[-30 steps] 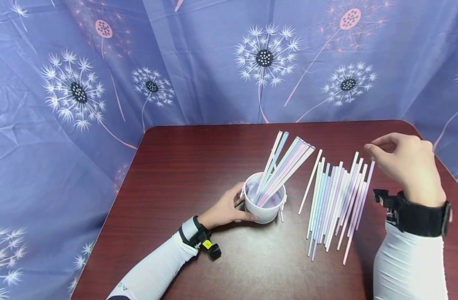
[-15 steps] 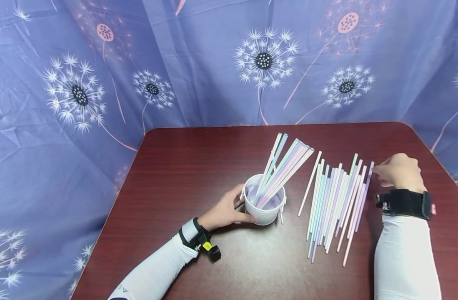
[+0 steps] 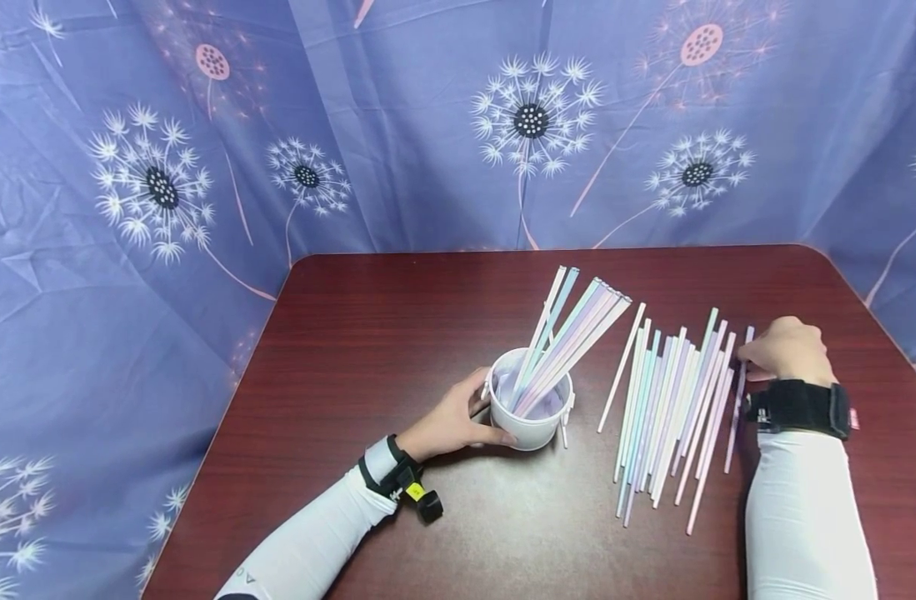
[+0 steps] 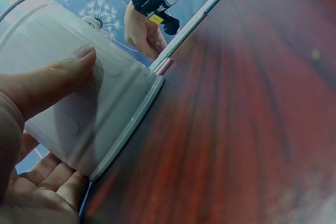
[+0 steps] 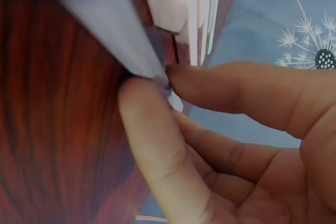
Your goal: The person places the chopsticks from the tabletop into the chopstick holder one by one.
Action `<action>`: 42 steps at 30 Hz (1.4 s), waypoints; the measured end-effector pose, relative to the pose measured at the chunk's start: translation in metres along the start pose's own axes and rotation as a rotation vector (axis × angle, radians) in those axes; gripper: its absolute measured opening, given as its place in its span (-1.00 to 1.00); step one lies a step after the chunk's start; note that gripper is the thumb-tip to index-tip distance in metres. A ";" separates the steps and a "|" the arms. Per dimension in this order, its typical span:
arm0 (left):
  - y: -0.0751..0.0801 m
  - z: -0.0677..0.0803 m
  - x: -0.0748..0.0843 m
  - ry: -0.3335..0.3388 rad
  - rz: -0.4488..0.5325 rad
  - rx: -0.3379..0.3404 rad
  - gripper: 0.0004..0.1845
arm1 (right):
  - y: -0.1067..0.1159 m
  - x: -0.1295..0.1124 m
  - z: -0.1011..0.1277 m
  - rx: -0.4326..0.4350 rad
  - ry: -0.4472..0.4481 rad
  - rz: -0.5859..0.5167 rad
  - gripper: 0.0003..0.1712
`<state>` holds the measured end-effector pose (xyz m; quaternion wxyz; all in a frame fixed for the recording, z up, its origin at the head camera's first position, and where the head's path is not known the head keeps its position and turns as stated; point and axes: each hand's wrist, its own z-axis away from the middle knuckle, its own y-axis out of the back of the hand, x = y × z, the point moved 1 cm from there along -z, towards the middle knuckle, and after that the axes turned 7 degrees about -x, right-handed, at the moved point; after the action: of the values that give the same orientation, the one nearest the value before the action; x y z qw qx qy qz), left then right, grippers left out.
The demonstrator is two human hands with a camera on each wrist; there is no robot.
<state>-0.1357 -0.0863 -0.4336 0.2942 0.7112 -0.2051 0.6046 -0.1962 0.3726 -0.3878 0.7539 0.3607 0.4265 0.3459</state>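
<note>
A small white bucket (image 3: 531, 435) stands upright on the table, with pastel straws (image 3: 573, 346) leaning out of it to the right. My left hand (image 3: 456, 423) grips the bucket's left side; its thumb (image 4: 58, 80) lies across the wall in the left wrist view. At the right end of the loose straws (image 3: 656, 417), my right hand (image 3: 791, 350) pinches a purple straw (image 3: 733, 429) near its far end. In the right wrist view, thumb and forefinger meet at the tip of that purple straw (image 5: 118, 30). The straw lies slightly apart from the others.
Loose pink, white, green, blue and purple straws lie roughly side by side, right of the bucket. One white straw (image 3: 621, 367) lies between them and the bucket. The dark red table (image 3: 367, 333) ends at a blue dandelion-print cloth (image 3: 420, 125) behind and to the left.
My right hand has come down to the rightmost purple straw, taken it between the fingers and drawn it a little to the right. The left hand and bucket have stayed put.
</note>
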 end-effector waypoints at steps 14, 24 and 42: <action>-0.001 -0.002 -0.001 -0.024 0.006 -0.006 -0.03 | 0.018 -0.010 0.006 -0.062 0.199 -0.087 -0.40; 0.000 -0.001 -0.001 -0.039 -0.021 -0.010 -0.03 | 0.030 -0.055 0.043 0.028 0.373 -0.182 -0.45; 0.001 0.000 0.005 -0.022 -0.050 -0.005 -0.06 | 0.012 -0.121 0.096 -0.003 0.763 -0.383 -0.89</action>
<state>-0.1354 -0.0866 -0.4283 0.3087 0.7219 -0.1921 0.5888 -0.1615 0.2542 -0.2938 0.5933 0.1200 0.7336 0.3088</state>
